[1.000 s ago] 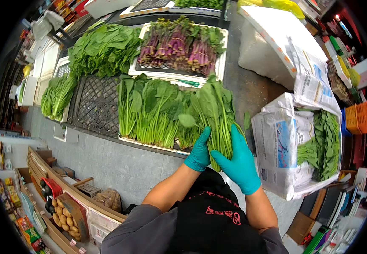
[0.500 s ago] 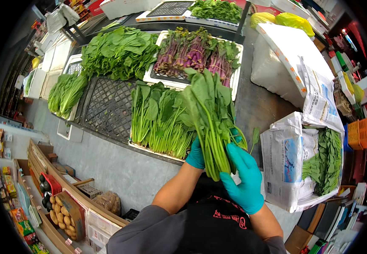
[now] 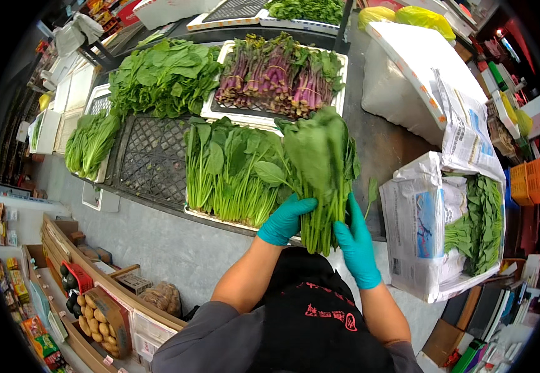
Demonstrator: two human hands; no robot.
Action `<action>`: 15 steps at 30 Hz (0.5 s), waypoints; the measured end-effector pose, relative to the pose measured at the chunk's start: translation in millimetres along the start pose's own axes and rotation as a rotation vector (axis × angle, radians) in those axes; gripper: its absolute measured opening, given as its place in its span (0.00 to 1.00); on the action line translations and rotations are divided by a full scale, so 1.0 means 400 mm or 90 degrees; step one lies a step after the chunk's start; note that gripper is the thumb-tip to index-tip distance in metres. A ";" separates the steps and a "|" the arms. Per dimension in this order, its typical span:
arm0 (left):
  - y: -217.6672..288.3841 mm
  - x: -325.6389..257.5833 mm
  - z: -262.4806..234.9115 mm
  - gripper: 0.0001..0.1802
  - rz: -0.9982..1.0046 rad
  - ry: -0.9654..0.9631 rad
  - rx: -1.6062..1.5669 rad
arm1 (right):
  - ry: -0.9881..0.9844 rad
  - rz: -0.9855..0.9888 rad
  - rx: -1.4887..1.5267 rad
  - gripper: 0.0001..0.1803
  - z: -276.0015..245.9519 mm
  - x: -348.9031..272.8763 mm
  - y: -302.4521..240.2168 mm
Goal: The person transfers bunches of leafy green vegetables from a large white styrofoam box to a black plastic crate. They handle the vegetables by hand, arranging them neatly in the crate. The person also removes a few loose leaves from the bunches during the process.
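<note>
Holding a bunch of leafy greens [image 3: 323,165], stem ends toward the body

Gathered between both hands, with leaves spreading beyond the fingertips and stem ends reaching back between the palms. Left hand [image 3: 287,219]: gloved, pinching the left side of the stems, with one digit laid across the front and the others largely hidden. Right hand [image 3: 358,244]: gloved, thumb against the stems, fingers extended along the right edge and parted from the thumb; impossible to tell the firmness of this contact.

Swung, within the last half second, from a leftward slant to nearly straight. Visible now across the front of the stems on the left: a digit previously behind them. Blurred at the leaf tops, hence probably in motion. To be read as turning or settling the bunch within the grasp, without release as yet.

Just left of the left fingers: standing greens [image 3: 226,171]; farther left, a black mesh tray [image 3: 152,161]. Beyond the fingertips, past the held leaves: purple-stemmed bundles [image 3: 270,78]. Near the right fingers, on their right: a loose leaf [image 3: 372,191]. Farther right: a newspaper-lined box [image 3: 407,248], holding more greens [image 3: 484,224].
</note>
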State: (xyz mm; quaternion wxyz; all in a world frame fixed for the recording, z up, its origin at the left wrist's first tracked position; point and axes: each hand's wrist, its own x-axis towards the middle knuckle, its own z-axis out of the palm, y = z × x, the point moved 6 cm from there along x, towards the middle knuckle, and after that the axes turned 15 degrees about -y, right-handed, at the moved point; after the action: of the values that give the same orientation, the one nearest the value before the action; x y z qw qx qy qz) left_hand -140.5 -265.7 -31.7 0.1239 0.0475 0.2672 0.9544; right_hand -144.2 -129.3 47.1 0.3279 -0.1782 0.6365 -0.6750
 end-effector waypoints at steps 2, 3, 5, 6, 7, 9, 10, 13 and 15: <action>-0.035 0.008 -0.006 0.29 -0.033 0.033 0.042 | 0.030 -0.013 -0.115 0.43 -0.007 -0.006 0.067; -0.061 0.005 -0.007 0.29 -0.057 0.055 0.046 | 0.047 -0.002 -0.077 0.42 -0.010 -0.012 0.103; -0.118 0.002 -0.002 0.26 -0.084 0.092 0.035 | 0.083 0.025 -0.071 0.40 -0.024 -0.036 0.166; -0.153 -0.001 -0.008 0.27 -0.094 0.099 0.029 | 0.100 0.040 -0.102 0.40 -0.031 -0.050 0.184; -0.182 -0.004 -0.013 0.27 -0.103 0.107 0.025 | 0.115 0.054 -0.133 0.40 -0.039 -0.062 0.199; -0.234 -0.014 -0.019 0.27 -0.119 0.111 -0.012 | 0.105 0.099 -0.100 0.40 -0.053 -0.088 0.236; -0.237 -0.012 -0.010 0.27 -0.129 0.103 0.001 | 0.094 0.119 -0.083 0.40 -0.056 -0.094 0.246; -0.233 0.032 0.042 0.28 -0.156 0.068 0.052 | 0.142 0.138 -0.080 0.40 -0.089 -0.106 0.223; -0.178 0.092 0.103 0.27 -0.056 0.024 0.128 | 0.177 0.065 -0.138 0.40 -0.090 -0.100 0.088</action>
State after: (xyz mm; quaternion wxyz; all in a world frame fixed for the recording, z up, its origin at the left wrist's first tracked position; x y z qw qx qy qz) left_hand -154.3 -176.5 -32.8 0.1557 0.0300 0.3655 0.9172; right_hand -131.5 -75.0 15.4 0.2493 -0.0851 0.7529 -0.6031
